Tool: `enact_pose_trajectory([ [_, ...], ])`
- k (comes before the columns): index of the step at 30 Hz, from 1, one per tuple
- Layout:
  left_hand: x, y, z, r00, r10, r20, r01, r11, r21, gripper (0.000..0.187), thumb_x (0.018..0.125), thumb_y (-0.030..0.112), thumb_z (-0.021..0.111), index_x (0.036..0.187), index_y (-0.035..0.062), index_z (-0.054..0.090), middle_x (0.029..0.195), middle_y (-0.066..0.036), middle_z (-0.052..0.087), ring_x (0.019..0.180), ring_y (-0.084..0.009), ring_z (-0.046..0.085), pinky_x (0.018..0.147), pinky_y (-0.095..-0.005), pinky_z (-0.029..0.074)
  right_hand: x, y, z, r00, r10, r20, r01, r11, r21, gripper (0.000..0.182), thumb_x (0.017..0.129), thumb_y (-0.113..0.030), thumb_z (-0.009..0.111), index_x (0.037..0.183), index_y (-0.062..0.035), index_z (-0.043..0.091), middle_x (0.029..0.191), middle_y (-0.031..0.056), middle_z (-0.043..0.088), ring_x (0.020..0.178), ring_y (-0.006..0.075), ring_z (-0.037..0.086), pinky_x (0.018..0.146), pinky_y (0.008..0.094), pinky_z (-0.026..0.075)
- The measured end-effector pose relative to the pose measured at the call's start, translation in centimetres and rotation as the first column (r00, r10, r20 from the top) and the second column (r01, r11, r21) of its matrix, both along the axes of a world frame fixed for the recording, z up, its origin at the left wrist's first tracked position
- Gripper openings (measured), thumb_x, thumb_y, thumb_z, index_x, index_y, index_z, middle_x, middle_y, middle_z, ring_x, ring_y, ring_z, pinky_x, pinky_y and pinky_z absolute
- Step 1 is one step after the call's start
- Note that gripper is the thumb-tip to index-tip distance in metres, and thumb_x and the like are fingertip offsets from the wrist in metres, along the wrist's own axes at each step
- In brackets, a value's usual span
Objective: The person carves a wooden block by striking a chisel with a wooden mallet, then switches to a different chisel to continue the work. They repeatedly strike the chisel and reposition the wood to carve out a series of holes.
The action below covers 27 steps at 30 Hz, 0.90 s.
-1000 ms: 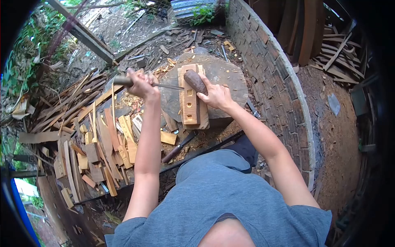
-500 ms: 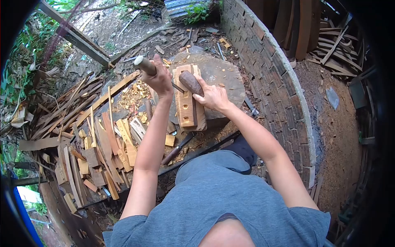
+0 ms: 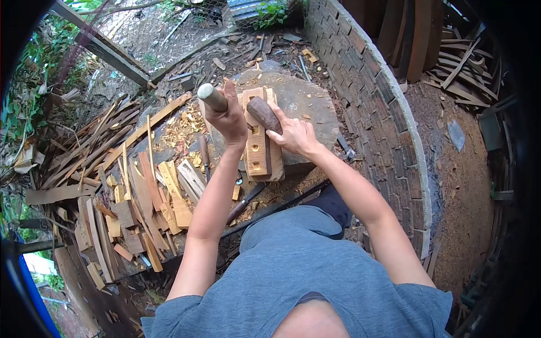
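My left hand (image 3: 230, 121) is wrapped round the handle of a chisel (image 3: 213, 97), whose pale round end points up toward the camera. Most of its blade is hidden behind the hand, near the wooden block. With its fingers round a dark wooden mallet (image 3: 263, 114), my right hand (image 3: 294, 134) is over the block's right side. Several square recesses run along the light wooden block (image 3: 256, 152), which lies on a board on top of a round tree stump (image 3: 313, 115).
Wood offcuts (image 3: 135, 225) and shavings cover the left side. A dark-handled tool (image 3: 239, 210) lies below the stump, and another (image 3: 204, 151) to its left. A curved brick wall (image 3: 389, 141) stands at the right, with wood strips (image 3: 459, 73) beyond it.
My left hand and the chisel have shifted right, closer to the mallet. My right hand and the mallet have barely moved.
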<state>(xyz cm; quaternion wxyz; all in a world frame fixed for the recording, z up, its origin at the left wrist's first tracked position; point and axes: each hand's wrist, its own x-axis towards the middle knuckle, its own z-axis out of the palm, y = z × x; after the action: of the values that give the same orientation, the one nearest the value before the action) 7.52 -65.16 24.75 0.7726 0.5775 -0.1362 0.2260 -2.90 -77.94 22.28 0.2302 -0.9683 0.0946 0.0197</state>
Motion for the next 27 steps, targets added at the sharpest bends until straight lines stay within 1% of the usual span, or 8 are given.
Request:
enact_pose_trajectory([
  [7, -0.7, -0.2, 0.0, 0.996, 0.063, 0.056, -0.064, 0.998, 0.015, 0.026, 0.093, 0.02, 0.067, 0.079, 0.0108, 0.047, 0.055, 0.004, 0.044, 0.042, -0.0034, 0.04, 0.037, -0.0198, 0.029, 0.1, -0.1, -0.1, 1.0, -0.002, -0.018, 0.002, 1.0, 0.014, 0.078, 0.084, -0.05, 0.057, 0.15, -0.0303, 0.02, 0.089, 0.0285, 0.067, 0.085, 0.0471, 0.066, 0.078, 0.0536, 0.052],
  [9, -2.0, -0.2, 1.9, 0.991, 0.006, -0.133, -0.028, 0.987, -0.159, 0.026, 0.093, 0.016, 0.068, 0.075, 0.0082, 0.05, 0.059, 0.006, 0.047, 0.048, -0.0021, 0.042, 0.042, -0.019, 0.033, 0.0, 0.0, 0.1, 1.0, -0.002, -0.012, 0.003, 1.0, 0.025, 0.078, 0.084, -0.049, 0.058, 0.15, -0.0296, 0.02, 0.089, 0.0287, 0.067, 0.085, 0.0474, 0.065, 0.078, 0.0538, 0.052],
  [15, -2.0, 0.1, 2.7, 0.998, 0.011, -0.057, -0.018, 0.991, -0.131, 0.024, 0.093, 0.017, 0.067, 0.078, 0.0083, 0.049, 0.057, 0.004, 0.047, 0.044, -0.0033, 0.044, 0.037, -0.0192, 0.033, -0.1, 0.0, 0.3, 1.0, -0.004, -0.012, 0.004, 1.0, 0.024, 0.078, 0.084, -0.049, 0.058, 0.15, -0.0299, 0.02, 0.088, 0.0288, 0.067, 0.085, 0.0479, 0.065, 0.077, 0.0549, 0.052],
  [16, -1.9, 0.3, 2.6, 0.998, 0.016, -0.06, -0.024, 0.991, -0.131, 0.024, 0.093, 0.017, 0.067, 0.078, 0.0083, 0.049, 0.057, 0.004, 0.047, 0.044, -0.0033, 0.044, 0.037, -0.0192, 0.033, -0.1, 0.1, 0.2, 1.0, 0.002, -0.014, -0.002, 1.0, 0.024, 0.078, 0.084, -0.049, 0.058, 0.15, -0.0299, 0.02, 0.088, 0.0288, 0.067, 0.085, 0.0479, 0.065, 0.077, 0.0549, 0.052],
  [18, -1.4, 0.4, 2.7, 0.994, -0.037, -0.106, 0.013, 0.975, -0.223, 0.024, 0.093, 0.016, 0.067, 0.079, 0.0085, 0.049, 0.056, 0.003, 0.047, 0.043, -0.0037, 0.044, 0.036, -0.0194, 0.033, -0.1, 0.0, 0.2, 1.0, 0.0, -0.004, 0.001, 1.0, 0.025, 0.078, 0.084, -0.049, 0.058, 0.15, -0.0302, 0.02, 0.088, 0.0287, 0.067, 0.085, 0.048, 0.065, 0.077, 0.0554, 0.052],
  [21, -1.7, 0.6, 2.9, 0.988, -0.098, -0.119, 0.066, 0.966, -0.252, 0.025, 0.093, 0.016, 0.067, 0.079, 0.0088, 0.048, 0.055, 0.003, 0.047, 0.042, -0.0037, 0.044, 0.036, -0.0196, 0.033, 0.0, 0.0, 0.1, 1.0, -0.002, -0.014, 0.003, 1.0, 0.027, 0.079, 0.084, -0.048, 0.058, 0.15, -0.0303, 0.019, 0.088, 0.0282, 0.067, 0.085, 0.0481, 0.065, 0.077, 0.0557, 0.052],
  [24, -1.4, 0.5, 2.2, 0.992, -0.061, -0.114, 0.036, 0.976, -0.213, 0.025, 0.093, 0.017, 0.067, 0.079, 0.0087, 0.048, 0.055, 0.003, 0.047, 0.042, -0.0038, 0.043, 0.036, -0.0197, 0.033, 0.0, -0.1, -0.1, 1.0, 0.006, 0.014, -0.007, 0.998, 0.06, 0.079, 0.085, -0.048, 0.058, 0.15, -0.0306, 0.018, 0.089, 0.0282, 0.067, 0.085, 0.0481, 0.065, 0.077, 0.0558, 0.052],
  [27, -1.3, 0.7, 1.9, 0.986, -0.085, -0.146, 0.052, 0.974, -0.22, 0.025, 0.093, 0.017, 0.067, 0.078, 0.0088, 0.048, 0.055, 0.003, 0.048, 0.042, -0.0039, 0.044, 0.037, -0.0198, 0.033, 0.0, 0.0, 0.3, 1.0, -0.003, -0.02, 0.003, 0.999, 0.033, 0.079, 0.085, -0.047, 0.058, 0.15, -0.0306, 0.018, 0.09, 0.0286, 0.067, 0.086, 0.048, 0.065, 0.077, 0.0557, 0.052],
])
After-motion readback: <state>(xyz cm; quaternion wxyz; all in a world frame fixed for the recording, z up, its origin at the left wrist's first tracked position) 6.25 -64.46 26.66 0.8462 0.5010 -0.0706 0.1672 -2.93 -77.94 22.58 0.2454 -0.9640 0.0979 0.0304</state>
